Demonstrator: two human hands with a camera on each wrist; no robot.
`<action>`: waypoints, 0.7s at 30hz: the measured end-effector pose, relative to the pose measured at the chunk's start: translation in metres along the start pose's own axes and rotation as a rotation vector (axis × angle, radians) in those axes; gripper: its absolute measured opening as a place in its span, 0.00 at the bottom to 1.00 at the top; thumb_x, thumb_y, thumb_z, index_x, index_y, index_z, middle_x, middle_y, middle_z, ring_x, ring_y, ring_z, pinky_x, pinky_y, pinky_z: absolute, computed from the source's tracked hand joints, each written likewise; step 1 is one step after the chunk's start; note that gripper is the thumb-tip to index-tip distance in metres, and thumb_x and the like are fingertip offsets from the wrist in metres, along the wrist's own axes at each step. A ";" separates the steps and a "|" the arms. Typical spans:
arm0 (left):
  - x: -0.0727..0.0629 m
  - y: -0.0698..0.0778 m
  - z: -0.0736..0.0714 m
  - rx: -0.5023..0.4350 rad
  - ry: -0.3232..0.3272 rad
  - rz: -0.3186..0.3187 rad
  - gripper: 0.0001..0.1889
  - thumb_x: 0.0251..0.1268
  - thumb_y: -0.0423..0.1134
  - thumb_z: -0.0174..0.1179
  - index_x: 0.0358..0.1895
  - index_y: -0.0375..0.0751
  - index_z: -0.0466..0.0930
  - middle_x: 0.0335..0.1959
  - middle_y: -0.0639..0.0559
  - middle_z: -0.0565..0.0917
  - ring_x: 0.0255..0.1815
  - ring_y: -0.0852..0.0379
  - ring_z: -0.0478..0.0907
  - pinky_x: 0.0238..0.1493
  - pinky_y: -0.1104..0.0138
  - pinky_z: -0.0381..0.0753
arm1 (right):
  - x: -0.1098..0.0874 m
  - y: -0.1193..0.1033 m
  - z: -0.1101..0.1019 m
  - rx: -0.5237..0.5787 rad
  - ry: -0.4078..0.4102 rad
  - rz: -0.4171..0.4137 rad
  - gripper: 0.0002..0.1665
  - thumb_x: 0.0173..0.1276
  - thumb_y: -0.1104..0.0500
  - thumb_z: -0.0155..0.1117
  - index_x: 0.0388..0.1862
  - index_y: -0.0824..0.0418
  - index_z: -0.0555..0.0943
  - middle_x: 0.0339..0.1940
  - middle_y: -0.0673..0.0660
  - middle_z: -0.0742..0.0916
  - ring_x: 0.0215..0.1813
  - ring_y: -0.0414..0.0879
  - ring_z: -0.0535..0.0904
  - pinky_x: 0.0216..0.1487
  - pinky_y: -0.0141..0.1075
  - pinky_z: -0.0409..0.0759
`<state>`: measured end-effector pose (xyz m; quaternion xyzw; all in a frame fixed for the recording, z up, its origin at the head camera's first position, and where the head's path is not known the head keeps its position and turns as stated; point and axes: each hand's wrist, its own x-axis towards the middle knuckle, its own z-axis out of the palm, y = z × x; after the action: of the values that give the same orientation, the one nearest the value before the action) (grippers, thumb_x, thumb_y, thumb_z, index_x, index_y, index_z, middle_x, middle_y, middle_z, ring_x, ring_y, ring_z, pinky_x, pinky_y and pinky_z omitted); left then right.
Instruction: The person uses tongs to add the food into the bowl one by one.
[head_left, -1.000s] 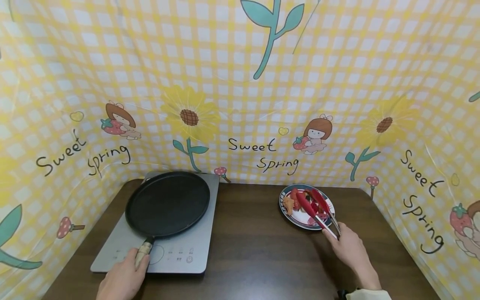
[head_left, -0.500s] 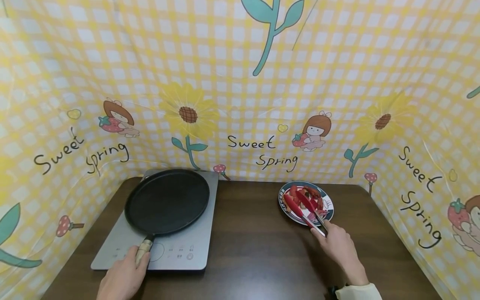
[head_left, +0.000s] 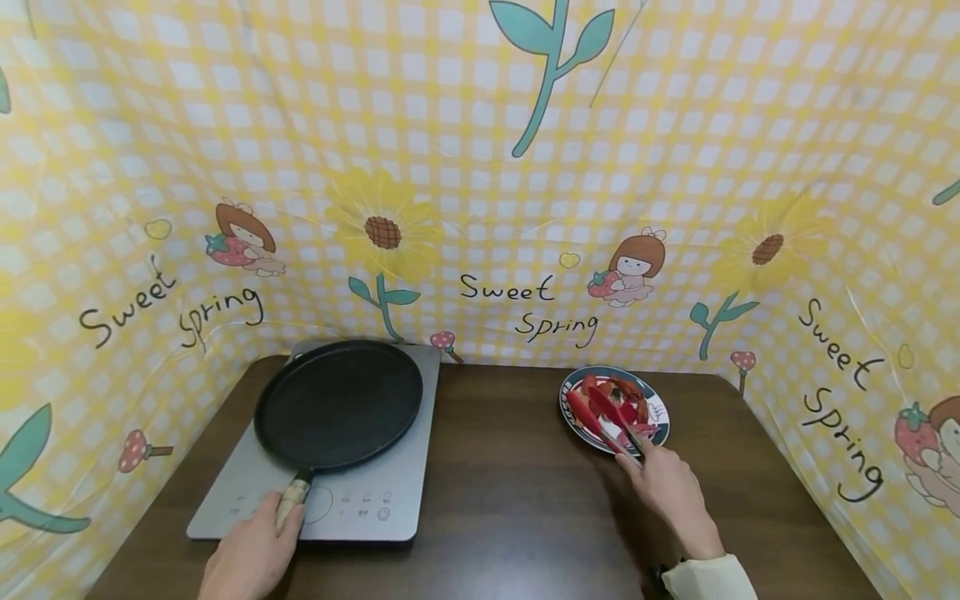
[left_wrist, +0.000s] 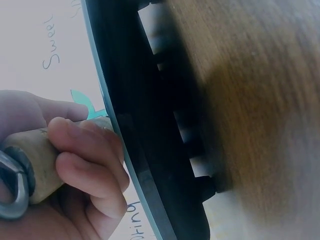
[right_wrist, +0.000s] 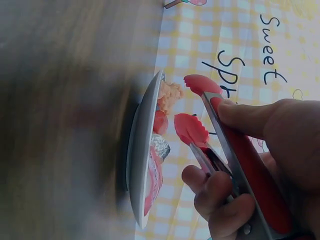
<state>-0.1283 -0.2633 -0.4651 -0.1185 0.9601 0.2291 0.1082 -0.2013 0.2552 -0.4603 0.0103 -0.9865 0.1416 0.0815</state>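
Note:
My left hand (head_left: pixel 251 550) grips the pale handle (head_left: pixel 292 498) of a flat black frying pan (head_left: pixel 341 404), which rests on a silver induction cooktop (head_left: pixel 397 492). In the left wrist view the fingers (left_wrist: pixel 92 172) curl round that handle. My right hand (head_left: pixel 671 496) holds red-tipped metal tongs (right_wrist: pixel 240 165) over a patterned plate (head_left: pixel 662 433). The tongs' tips are parted, and the right wrist view shows nothing between them. On the plate lie an orange-tan lumpy piece (right_wrist: pixel 170 95), a round red piece (right_wrist: pixel 160 122), a pink slice (right_wrist: pixel 153 182) and other red food pieces.
A dark brown wooden table (head_left: pixel 495 467) carries the cooktop at left and the plate at right. Yellow checked cloth (head_left: pixel 480 208) with flower prints encloses the back and both sides. Bare tabletop lies between cooktop and plate.
My right hand has shifted left, bringing the tongs further left over the plate. The tongs' tips stand closer together than a second ago. My left hand keeps its grip on the pan handle.

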 end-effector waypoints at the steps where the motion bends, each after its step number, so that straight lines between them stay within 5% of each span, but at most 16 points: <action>1: 0.000 0.000 0.000 0.001 0.004 0.003 0.38 0.70 0.63 0.39 0.60 0.26 0.61 0.37 0.31 0.78 0.31 0.43 0.77 0.27 0.51 0.71 | 0.002 -0.001 0.000 -0.004 -0.013 0.002 0.32 0.65 0.45 0.62 0.55 0.70 0.76 0.38 0.72 0.83 0.35 0.68 0.79 0.33 0.58 0.75; 13: 0.000 -0.001 0.001 0.008 0.005 0.001 0.39 0.70 0.63 0.40 0.62 0.25 0.61 0.43 0.26 0.76 0.38 0.34 0.77 0.30 0.47 0.72 | 0.007 -0.007 0.001 -0.027 -0.061 0.007 0.32 0.66 0.44 0.61 0.56 0.69 0.76 0.40 0.72 0.82 0.38 0.69 0.79 0.34 0.58 0.75; 21: 0.000 0.000 0.001 0.005 -0.006 -0.013 0.39 0.70 0.63 0.40 0.61 0.25 0.61 0.39 0.28 0.77 0.33 0.42 0.77 0.28 0.50 0.72 | 0.005 -0.008 -0.003 -0.006 -0.061 0.014 0.32 0.66 0.46 0.62 0.60 0.66 0.75 0.43 0.73 0.82 0.40 0.69 0.79 0.36 0.59 0.75</action>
<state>-0.1284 -0.2626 -0.4657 -0.1240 0.9595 0.2263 0.1131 -0.2056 0.2486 -0.4548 0.0075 -0.9890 0.1390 0.0506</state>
